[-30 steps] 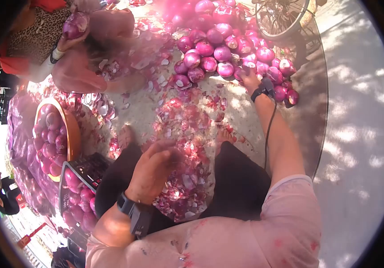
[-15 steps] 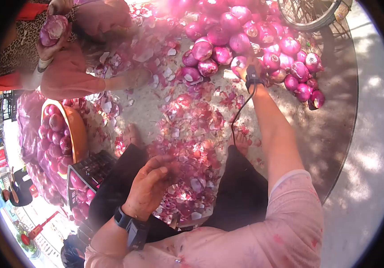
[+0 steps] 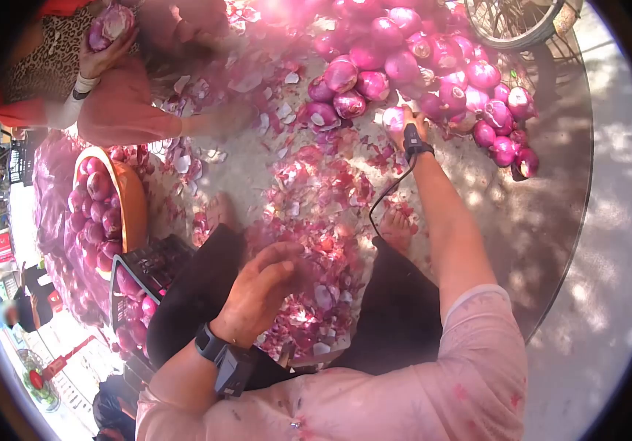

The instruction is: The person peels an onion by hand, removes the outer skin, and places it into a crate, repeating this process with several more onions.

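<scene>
My right hand (image 3: 411, 126) reaches forward with its fingers closed on a red onion (image 3: 393, 117) at the near edge of a large onion pile (image 3: 444, 81). A band with a small device sits on that wrist, and a black cable runs down from it. Over the loose onion skins (image 3: 316, 242) between my legs hovers my left hand (image 3: 257, 287), its fingers loosely bent and apart. Nothing shows in it, though the fingertips are slightly blurred. A watch and a dark box are strapped at the left wrist.
Across at upper left, another person's hand (image 3: 106, 51) holds an onion. An orange bowl of onions (image 3: 130, 198) and a black crate (image 3: 154, 264) stand left of my leg. A wheel (image 3: 518, 26) is beyond the pile. Skins litter the ground.
My right hand has drawn back slightly from the pile with an onion in its fingers. The left hand has shifted a little right and up. The other person's onion has moved right.
</scene>
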The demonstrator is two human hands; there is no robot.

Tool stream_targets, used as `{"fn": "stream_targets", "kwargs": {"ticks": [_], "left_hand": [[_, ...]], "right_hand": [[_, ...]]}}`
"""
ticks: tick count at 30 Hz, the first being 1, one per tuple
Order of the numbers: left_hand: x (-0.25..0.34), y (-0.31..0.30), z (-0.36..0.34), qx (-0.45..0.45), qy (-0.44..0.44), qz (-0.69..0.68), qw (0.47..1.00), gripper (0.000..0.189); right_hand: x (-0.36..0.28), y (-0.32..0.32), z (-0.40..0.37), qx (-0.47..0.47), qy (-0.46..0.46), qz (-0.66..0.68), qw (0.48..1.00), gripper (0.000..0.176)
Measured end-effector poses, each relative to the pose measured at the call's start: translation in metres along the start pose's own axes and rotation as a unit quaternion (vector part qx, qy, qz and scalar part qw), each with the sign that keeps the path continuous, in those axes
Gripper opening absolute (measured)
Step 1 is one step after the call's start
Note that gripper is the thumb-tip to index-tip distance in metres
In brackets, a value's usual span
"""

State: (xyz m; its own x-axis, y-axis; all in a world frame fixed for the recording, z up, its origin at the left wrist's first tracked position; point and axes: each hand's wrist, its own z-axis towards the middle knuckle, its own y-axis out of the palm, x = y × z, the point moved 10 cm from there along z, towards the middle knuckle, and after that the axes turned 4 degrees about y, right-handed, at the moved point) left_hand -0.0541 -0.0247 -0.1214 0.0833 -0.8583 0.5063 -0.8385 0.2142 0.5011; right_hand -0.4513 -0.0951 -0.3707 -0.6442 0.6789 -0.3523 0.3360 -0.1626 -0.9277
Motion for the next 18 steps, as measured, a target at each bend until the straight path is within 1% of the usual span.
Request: {"fn": "stream_targets", "kwargs": {"ticks": [1, 3, 4, 5, 6, 7, 8, 9, 11, 12, 13, 15, 16, 17, 18], "left_hand": [[0.002, 0.001, 0.0, 0.001, 0.001, 0.004, 1.0, 0.029], [0.003, 0.001, 0.0, 0.002, 0.001, 0.007, 1.0, 0.029], [0.005, 0.0, -0.001, 0.0, 0.006, 0.007, 1.0, 0.029], [0.007, -0.001, -0.001, -0.002, 0.011, 0.007, 1.0, 0.03], [0.007, -0.003, -0.001, 0.001, 0.01, 0.004, 1.0, 0.03], [0.008, -0.005, 0.001, 0.002, 0.016, 0.008, 1.0, 0.034], [0.009, -0.007, 0.002, 0.004, 0.021, 0.011, 1.0, 0.039], [0.009, -0.007, 0.002, 0.012, 0.021, 0.008, 1.0, 0.039], [0.017, -0.009, 0.003, 0.054, 0.045, -0.001, 0.998, 0.053], [0.017, -0.015, 0.005, 0.066, 0.051, 0.006, 0.997, 0.065], [0.018, -0.017, 0.006, 0.081, 0.056, 0.003, 0.995, 0.065], [0.026, -0.008, 0.006, 0.044, 0.096, -0.006, 0.994, 0.069], [0.029, 0.0, 0.006, 0.015, 0.105, -0.014, 0.994, 0.069], [0.031, 0.009, 0.004, -0.016, 0.114, -0.021, 0.993, 0.07], [0.031, 0.004, 0.007, -0.017, 0.136, -0.084, 0.987, 0.066]], "right_hand": [[0.008, 0.001, -0.002, -0.008, 0.044, 0.069, 0.997, 0.073], [0.021, 0.015, 0.002, -0.097, 0.085, 0.083, 0.988, 0.074], [0.028, 0.024, 0.002, -0.098, 0.084, 0.082, 0.988, 0.074], [0.022, 0.033, 0.001, -0.097, 0.045, 0.213, 0.971, 0.077], [0.017, 0.038, -0.002, -0.098, 0.006, 0.338, 0.936, 0.08], [-0.03, -0.004, -0.038, -0.161, -0.057, 0.397, 0.902, 0.086], [-0.055, -0.026, -0.063, -0.161, -0.065, 0.44, 0.881, 0.085], [-0.077, -0.042, -0.084, -0.163, -0.074, 0.484, 0.857, 0.083], [-0.128, -0.078, -0.126, -0.166, -0.174, 0.478, 0.845, 0.085], [-0.157, -0.099, -0.15, -0.18, -0.223, 0.522, 0.804, 0.087], [-0.184, -0.121, -0.174, -0.193, -0.271, 0.563, 0.756, 0.089], [-0.226, -0.154, -0.217, -0.235, -0.374, 0.588, 0.677, 0.089], [-0.244, -0.17, -0.239, -0.235, -0.416, 0.558, 0.679, 0.09], [-0.259, -0.183, -0.255, -0.23, -0.487, 0.53, 0.655, 0.092], [-0.266, -0.185, -0.266, -0.218, -0.512, 0.498, 0.665, 0.091]]}}
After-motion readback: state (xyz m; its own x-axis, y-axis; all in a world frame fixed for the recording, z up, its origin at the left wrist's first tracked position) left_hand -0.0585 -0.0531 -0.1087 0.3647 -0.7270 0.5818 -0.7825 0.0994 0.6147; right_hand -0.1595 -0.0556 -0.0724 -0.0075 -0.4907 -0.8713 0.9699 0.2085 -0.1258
